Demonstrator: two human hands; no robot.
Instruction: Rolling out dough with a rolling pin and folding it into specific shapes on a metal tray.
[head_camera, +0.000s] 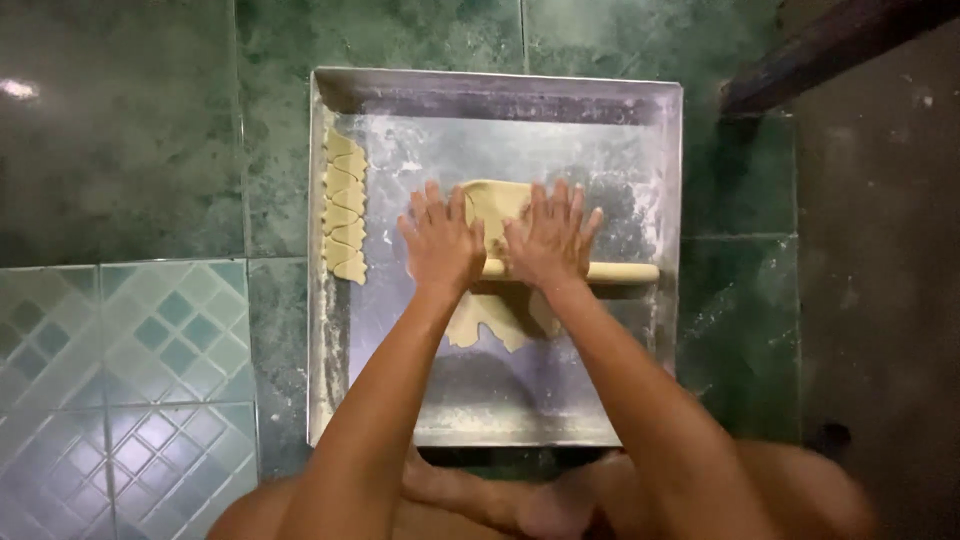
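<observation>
floor (120, 130) is dark green tile, with a lighter patterned tile patch lower left. tray sits straight on the floor, no bench here.

metal tray (500, 88) is square, shallow-rimmed, dusted with flour, likely so the dough doesn't stick.

far left inside the tray: a column of cut dough pieces (345, 205), small curved shapes stacked tight along the left rim. parked at the edge, well apart from the hands, so the middle stays free for rolling.

left hand (440, 242) lies flat, palm down, fingers spread and straight, not wrapped around anything. it presses on the left part of the rolling pin (620, 271); that end is hidden under the palm.

dough sheet (492, 205) lies in the middle of the tray, under the pin and between the hands. pale yellow, thin, ragged on the near edge, showing both beyond the pin and on the person's side of it.

right hand (552, 240) is the same: open palm, fingers fanned, bearing down on the pin just beside the left hand. flat palms let the pin turn under them, a closed grip would not.

pin runs crosswise; its right end sticks out bare toward the right rim.

bottom of frame: the person's forearms and knees, blurred.

top right: a dark beam or furniture leg (830, 45), can't tell which.
</observation>
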